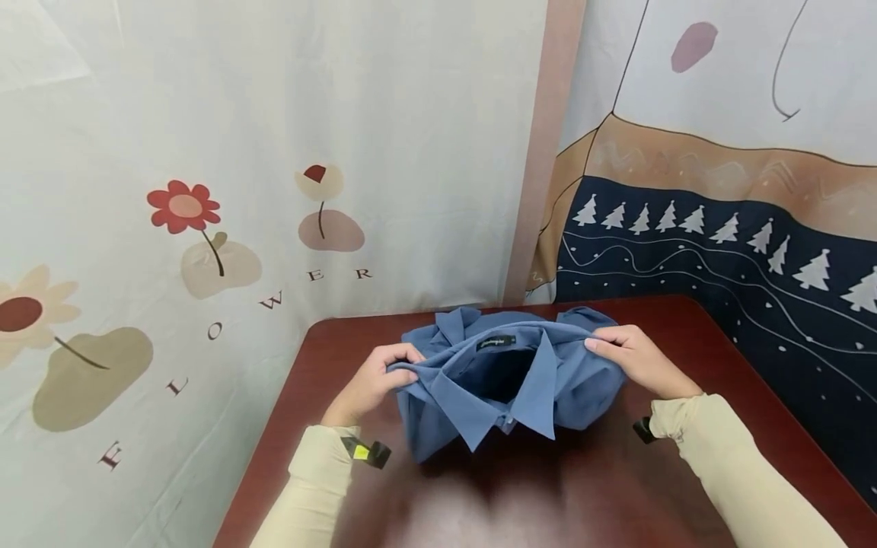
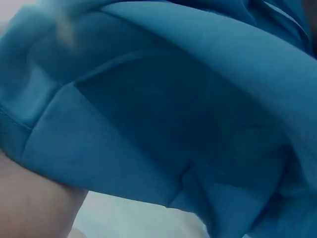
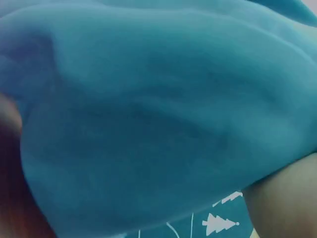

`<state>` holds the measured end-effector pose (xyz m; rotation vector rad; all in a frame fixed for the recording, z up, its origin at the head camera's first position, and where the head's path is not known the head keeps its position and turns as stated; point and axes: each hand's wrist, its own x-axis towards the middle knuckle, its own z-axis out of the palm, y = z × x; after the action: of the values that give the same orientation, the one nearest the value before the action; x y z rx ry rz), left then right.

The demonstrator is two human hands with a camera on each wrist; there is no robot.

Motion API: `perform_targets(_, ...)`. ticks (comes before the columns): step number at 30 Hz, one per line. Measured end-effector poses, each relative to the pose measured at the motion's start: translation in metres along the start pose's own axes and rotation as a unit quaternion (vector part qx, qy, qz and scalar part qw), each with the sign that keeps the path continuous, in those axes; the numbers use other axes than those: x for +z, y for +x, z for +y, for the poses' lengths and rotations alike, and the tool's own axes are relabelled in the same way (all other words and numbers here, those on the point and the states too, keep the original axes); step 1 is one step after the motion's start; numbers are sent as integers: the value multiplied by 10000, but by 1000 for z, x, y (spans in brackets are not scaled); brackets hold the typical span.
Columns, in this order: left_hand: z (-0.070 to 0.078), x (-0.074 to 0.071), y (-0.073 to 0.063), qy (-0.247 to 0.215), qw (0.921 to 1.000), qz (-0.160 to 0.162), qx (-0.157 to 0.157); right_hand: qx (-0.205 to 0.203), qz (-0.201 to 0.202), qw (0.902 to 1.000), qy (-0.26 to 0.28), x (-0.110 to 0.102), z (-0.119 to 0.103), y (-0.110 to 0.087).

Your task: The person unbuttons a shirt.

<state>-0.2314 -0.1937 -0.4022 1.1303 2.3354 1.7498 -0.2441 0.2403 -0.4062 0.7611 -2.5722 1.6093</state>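
Observation:
A blue collared shirt [image 1: 589,388] is held up by its shoulders over the far part of the table, its pointed collar [image 1: 537,384] towards me and a dark label inside the neck. On the left, my left hand [image 1: 373,380] pinches one shoulder between thumb and fingers. My right hand [image 1: 633,356] grips the opposite shoulder the same way. Folds of the shirt [image 2: 198,109] fill the left wrist view, with part of the left hand [image 2: 37,198] at the lower left. In the right wrist view the blue cloth [image 3: 158,124] covers most of the picture.
The reddish-brown table [image 1: 322,358] has rounded far corners and a glossy surface. Behind it hangs a pale curtain [image 1: 425,152] with flower prints, and a dark blue tree-patterned cloth [image 1: 685,274] borders the right side. Small dark cameras sit on both wrists.

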Motion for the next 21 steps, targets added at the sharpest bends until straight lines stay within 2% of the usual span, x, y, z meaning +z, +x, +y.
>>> perform_targets(2,6,-5,1,-232,9996,140,83,-86,10,9992,394,-2,-7,3)
perform_targets(4,11,-9,3,-502,9985,138,178,-360,-109,9954,886,-3,-15,7)
perform_targets(9,30,-12,7,-1062,9920,-84,672,-1198,-629,9683,2100,-7,-33,10)
perform_targets(11,34,-13,9,-1164,9905,-6,737,-1268,-617,9627,2309,-8,-37,12)
perform_targets(12,33,-13,11,-1181,9905,86,699,-1190,-526,9638,2329,-7,-36,15)
perform_targets(14,26,-14,15,-1112,9921,376,436,-898,-205,9701,2246,-4,-29,22)
perform_targets(17,-1,-13,23,-665,9926,968,-311,-205,342,9842,1725,7,-3,37)
perform_targets(19,-26,-10,27,-164,9867,1324,-933,261,557,9909,1200,17,21,47)
perform_targets(21,-52,-5,27,451,9738,1586,-1565,582,586,9957,422,29,46,55)
